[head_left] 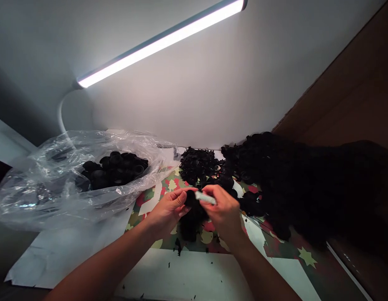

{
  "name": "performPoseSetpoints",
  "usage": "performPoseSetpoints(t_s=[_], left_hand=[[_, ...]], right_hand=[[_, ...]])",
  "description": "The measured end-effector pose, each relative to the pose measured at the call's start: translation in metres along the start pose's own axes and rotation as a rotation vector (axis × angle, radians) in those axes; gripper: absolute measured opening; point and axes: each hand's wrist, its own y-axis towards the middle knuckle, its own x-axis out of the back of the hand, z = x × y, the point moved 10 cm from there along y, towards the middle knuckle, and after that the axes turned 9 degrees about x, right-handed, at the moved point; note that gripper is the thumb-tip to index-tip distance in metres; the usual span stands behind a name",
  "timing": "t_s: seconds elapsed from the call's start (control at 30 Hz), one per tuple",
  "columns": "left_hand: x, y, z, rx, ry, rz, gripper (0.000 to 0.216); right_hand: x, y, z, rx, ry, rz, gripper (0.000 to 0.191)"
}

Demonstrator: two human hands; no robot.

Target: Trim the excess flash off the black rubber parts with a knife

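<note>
Between thumb and fingers, my left hand (169, 209) grips a small round black part (190, 198), perhaps rubber. My right hand (223, 209) is closed around a pale, slim handle (206, 197), whose front end meets the black part's right side. Any blade or tip on it is too small to make out. Below the hands lies a dark clump of black scraps (190, 228) on the patterned sheet. Just beyond them sits a heap of shredded black trimmings (198, 165).
At the left, an open clear plastic bag (49, 188) holds several black round parts (115, 167). A large black pile (269, 167) spreads along the right. Above, a lit bar lamp (162, 44) hangs on a bent neck. Brown cardboard (347, 92) stands at the right.
</note>
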Motion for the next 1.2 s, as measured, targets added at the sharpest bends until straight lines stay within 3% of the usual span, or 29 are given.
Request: performPoseSetpoints(t_s=[0.07, 0.13, 0.23, 0.37, 0.5, 0.6, 0.9, 1.13, 1.2], left_hand=[[-0.003, -0.002, -0.002, -0.007, 0.025, 0.007, 0.045], [-0.002, -0.004, -0.003, -0.014, 0.041, -0.007, 0.046], [0.001, -0.005, -0.010, -0.085, 0.191, -0.050, 0.045], [0.002, -0.014, -0.036, -0.375, 0.583, -0.186, 0.050], [-0.003, -0.021, -0.047, -0.513, 0.725, -0.236, 0.044], [0.001, -0.020, -0.043, -0.468, 0.616, -0.212, 0.032], [0.017, -0.013, -0.029, -0.371, 0.235, -0.175, 0.032], [0.009, -0.018, -0.035, -0.400, 0.255, -0.153, 0.029], [0.006, -0.017, -0.036, -0.369, 0.280, -0.141, 0.028]], right_hand=[[0.018, -0.001, -0.026, -0.180, 0.016, -0.119, 0.007], [0.023, -0.006, -0.049, -0.345, 0.140, -0.159, 0.015], [-0.002, -0.013, -0.063, -0.501, 0.485, -0.040, 0.029], [-0.046, -0.026, -0.048, -0.638, 0.838, 0.183, 0.038], [-0.057, -0.032, -0.033, -0.708, 0.922, 0.216, 0.039], [-0.056, -0.033, -0.028, -0.751, 0.956, 0.184, 0.036], [-0.057, -0.031, -0.020, -0.789, 1.135, 0.068, 0.032], [-0.063, -0.033, -0.019, -0.803, 1.242, 0.085, 0.032], [-0.062, -0.031, -0.018, -0.744, 1.184, 0.129, 0.034]])
